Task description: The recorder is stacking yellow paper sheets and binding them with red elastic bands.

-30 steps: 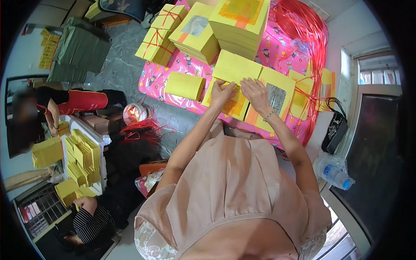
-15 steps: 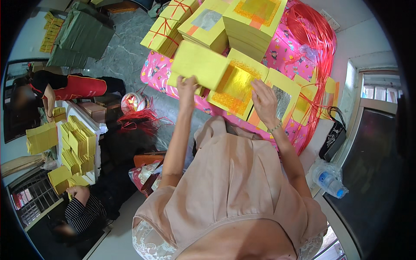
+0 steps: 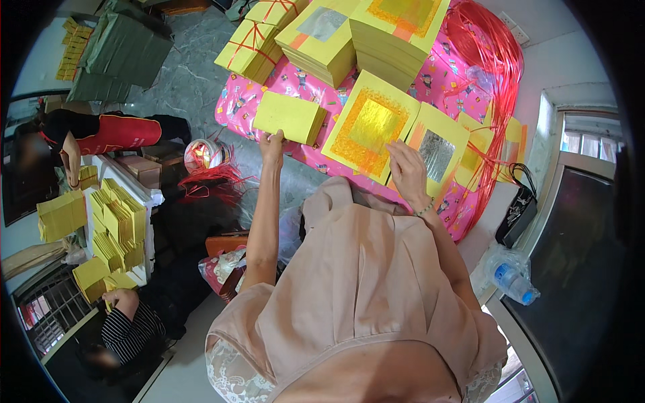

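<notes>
My left hand (image 3: 272, 146) pinches the near edge of a small yellow paper stack (image 3: 285, 115), which lies plain side up on the pink patterned cloth. To its right, a pile of yellow sheets with a gold foil square (image 3: 369, 124) sits at a slant. My right hand (image 3: 408, 171) rests at that pile's right edge, fingers stretched forward and fingertips touching the top sheet; nothing shows held in it. Beside it is a pile with a silver foil square (image 3: 438, 156), partly covered by my right hand.
Taller yellow paper piles (image 3: 396, 57) and bundles tied with red string (image 3: 252, 50) stand at the back. Long red plastic strings (image 3: 494, 127) hang down the cloth's right side. Leftward, two people work at a table with yellow paper stacks (image 3: 117, 215). A bagged bottle (image 3: 514, 282) lies at right.
My left hand has brought the small yellow stack left and down onto the cloth, away from the gold-foil pile. My right hand's fingers have curled slightly at the pile's edge.
</notes>
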Demonstrator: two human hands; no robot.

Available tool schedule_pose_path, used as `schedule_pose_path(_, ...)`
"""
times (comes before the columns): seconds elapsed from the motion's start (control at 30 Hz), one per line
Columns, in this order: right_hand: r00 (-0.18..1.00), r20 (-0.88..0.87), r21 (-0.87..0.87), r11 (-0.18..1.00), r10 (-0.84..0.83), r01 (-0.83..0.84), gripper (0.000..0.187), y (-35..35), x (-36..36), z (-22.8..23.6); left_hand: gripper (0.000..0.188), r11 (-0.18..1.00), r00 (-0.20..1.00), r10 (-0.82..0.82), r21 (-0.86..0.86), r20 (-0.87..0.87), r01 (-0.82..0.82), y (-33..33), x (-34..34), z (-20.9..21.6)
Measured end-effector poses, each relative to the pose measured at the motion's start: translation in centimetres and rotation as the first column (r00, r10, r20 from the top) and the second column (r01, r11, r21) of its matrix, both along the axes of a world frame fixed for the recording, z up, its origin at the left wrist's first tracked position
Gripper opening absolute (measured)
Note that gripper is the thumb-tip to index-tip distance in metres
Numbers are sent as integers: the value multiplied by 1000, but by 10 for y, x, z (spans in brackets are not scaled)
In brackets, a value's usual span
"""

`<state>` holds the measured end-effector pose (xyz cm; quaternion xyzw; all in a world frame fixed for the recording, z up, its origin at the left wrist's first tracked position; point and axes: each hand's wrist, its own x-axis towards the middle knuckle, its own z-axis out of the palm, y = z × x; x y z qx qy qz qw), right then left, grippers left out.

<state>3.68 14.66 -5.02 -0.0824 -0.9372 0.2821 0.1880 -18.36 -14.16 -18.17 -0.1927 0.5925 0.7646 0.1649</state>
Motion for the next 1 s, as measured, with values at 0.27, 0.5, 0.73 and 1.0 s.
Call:
schedule_pose_path(0.27,1000,14,-8,1000,-1,1,26,-3,0,3,34,990,1000,-10,-139,-6,9,8,-2,-17)
schedule_pose_path(0.5,1000,15,-14,1000,-3,3,27,-3,-3,5,34,986,999,-44,-159,-12,41,6,-3,-23)
schedule_pose_path(0.73,1000,19,-26,1000,-4,5,26,-2,-1,6,33,981,997,-68,-183,-21,63,11,0,-20)
schedule_pose_path(1.0,976,66,-102,974,207,-200,27,-27,0,31,54,625,947,-148,-769,-286,-134,-35,-6,-76)
